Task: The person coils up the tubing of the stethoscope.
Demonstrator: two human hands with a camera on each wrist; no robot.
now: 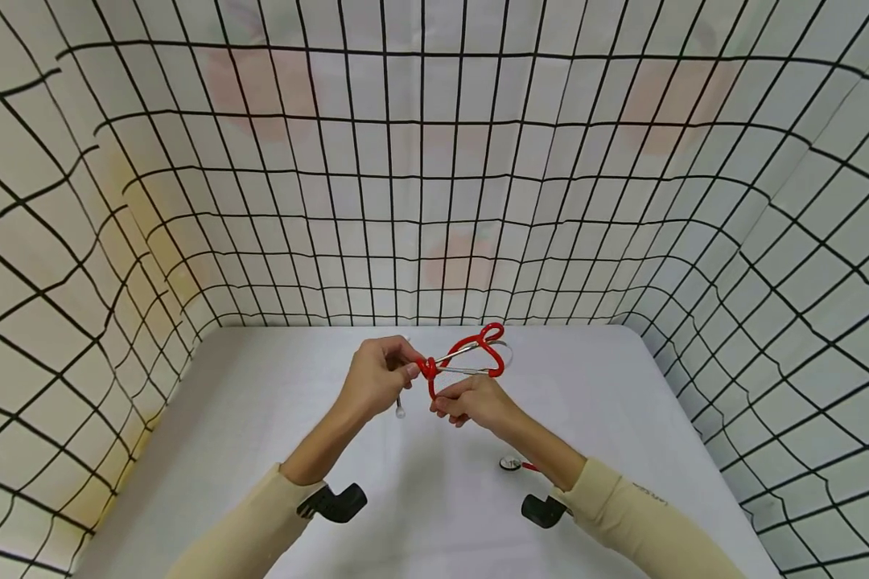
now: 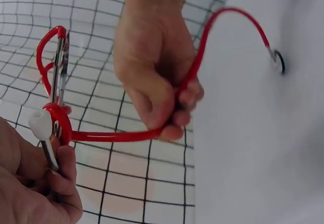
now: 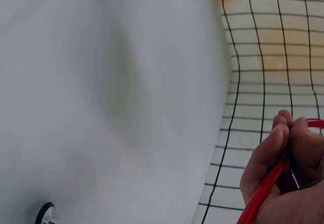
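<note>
A stethoscope with red tubing [image 1: 431,367] is held up between both hands, its tube wrapped round the metal ear tubes [image 1: 467,371]. My left hand [image 1: 378,376] pinches the bundle by the wrap; a white eartip [image 2: 40,124] sticks out beside its fingers in the left wrist view. My right hand [image 1: 478,400] grips the red tube a little way below the wrap, and the stretch between the hands is taut in the left wrist view. From the right hand the tube runs on to the round chestpiece [image 1: 510,463], low over the white table near the right forearm.
A white-covered table [image 1: 275,418] lies under the hands. Black wire grid [image 1: 420,169] stands behind it and along both sides, with pale cloth behind the mesh. A dark wrist camera sits on each sleeve, the left one [image 1: 340,503] and the right one [image 1: 543,511].
</note>
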